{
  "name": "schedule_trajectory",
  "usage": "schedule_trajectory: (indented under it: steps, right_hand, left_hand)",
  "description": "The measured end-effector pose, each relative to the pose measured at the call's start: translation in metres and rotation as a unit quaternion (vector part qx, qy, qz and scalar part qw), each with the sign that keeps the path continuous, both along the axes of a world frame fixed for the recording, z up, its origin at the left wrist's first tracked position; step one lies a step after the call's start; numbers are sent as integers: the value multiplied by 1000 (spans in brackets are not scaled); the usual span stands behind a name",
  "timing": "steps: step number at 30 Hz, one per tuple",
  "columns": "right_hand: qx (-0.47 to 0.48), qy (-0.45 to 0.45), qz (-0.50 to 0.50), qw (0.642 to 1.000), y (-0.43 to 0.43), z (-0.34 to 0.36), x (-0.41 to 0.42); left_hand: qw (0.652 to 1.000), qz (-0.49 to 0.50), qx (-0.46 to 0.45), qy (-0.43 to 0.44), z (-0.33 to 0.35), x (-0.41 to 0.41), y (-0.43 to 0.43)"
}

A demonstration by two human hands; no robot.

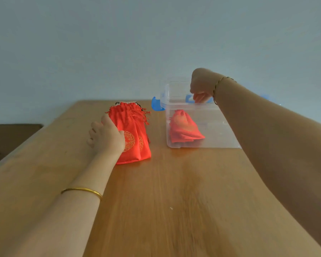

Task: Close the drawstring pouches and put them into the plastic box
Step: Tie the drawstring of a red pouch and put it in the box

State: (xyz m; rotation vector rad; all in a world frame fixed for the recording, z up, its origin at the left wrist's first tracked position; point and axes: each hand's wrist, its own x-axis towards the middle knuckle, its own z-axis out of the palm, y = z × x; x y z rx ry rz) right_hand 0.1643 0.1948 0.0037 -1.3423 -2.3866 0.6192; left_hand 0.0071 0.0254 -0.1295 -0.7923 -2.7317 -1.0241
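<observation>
**Head camera catches pouch-packing in mid-job**

A person works at a wooden tabletop [174, 191] with both arms stretched forward. The left hand [106, 138] grips the near side of a stack of pouches [135, 130], fingers curled along its edge and thumb against the top face. This hold probably steadies the pile and keeps the next pouch within reach.

The right hand [202, 86] hangs over the open plastic box [217, 127], fingers drooping loosely just inside the rim and grasping nothing that can be seen. Directly below it, red packed pouches [183, 127] lie slumped on the box floor, visible through the clear wall. That position suits a drop straight down into the box.

The box stands to the right of the stack, near it but apart from it, with a blue latch [157, 104] flipped outward on its left side.

The pouches are bright red satin-like fabric with a round gold emblem on the face and a fringed, gathered neck. The necks on the tabletop stack look cinched, though how tightly cannot be told. Several pouches appear to await transfer.
</observation>
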Motion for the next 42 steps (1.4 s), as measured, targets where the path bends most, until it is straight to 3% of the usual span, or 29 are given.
schedule_trajectory:
  steps: [3,6,9,12,15,17,20,25,30,33,35,38,42]
  right_hand:
    - [37,60,0,998,-15,5,7]
    - [41,145,39,988,-40,10,23]
    - [-2,236,90,968,-77,0,45]
    - [-65,229,117,964,-106,-34,63]
    - [-64,204,107,971,-119,-73,72]
    - [-108,264,104,953,-124,-92,80]
    - [-220,375,115,893,-124,-108,93]
    - [-223,391,116,885,-122,-119,103]
    - [-203,364,141,898,-118,-118,106]
    - [-180,341,150,910,-115,-119,107]
    - [-121,302,127,937,-111,-122,107]
    - [-19,251,99,963,-107,-126,110]
    - [50,210,82,973,-106,-127,114]
  left_hand:
    - [998,9,63,-5,4,0,0]
    - [983,-27,167,-77,9,-3,-1]
    - [939,-100,258,-203,20,4,-8]
    - [863,-226,320,-319,31,30,-19]
    - [792,-310,327,-412,37,63,-31]
    - [765,-355,301,-445,34,82,-37]
    - [757,-374,268,-464,24,100,-42]
    - [726,-399,274,-490,8,105,-46]
    - [736,-374,313,-469,6,95,-46]
    - [759,-371,319,-429,4,92,-47]
    - [798,-371,299,-369,2,91,-48]
    - [883,-335,250,-214,0,85,-49]
    - [922,-304,224,-88,-4,79,-48]
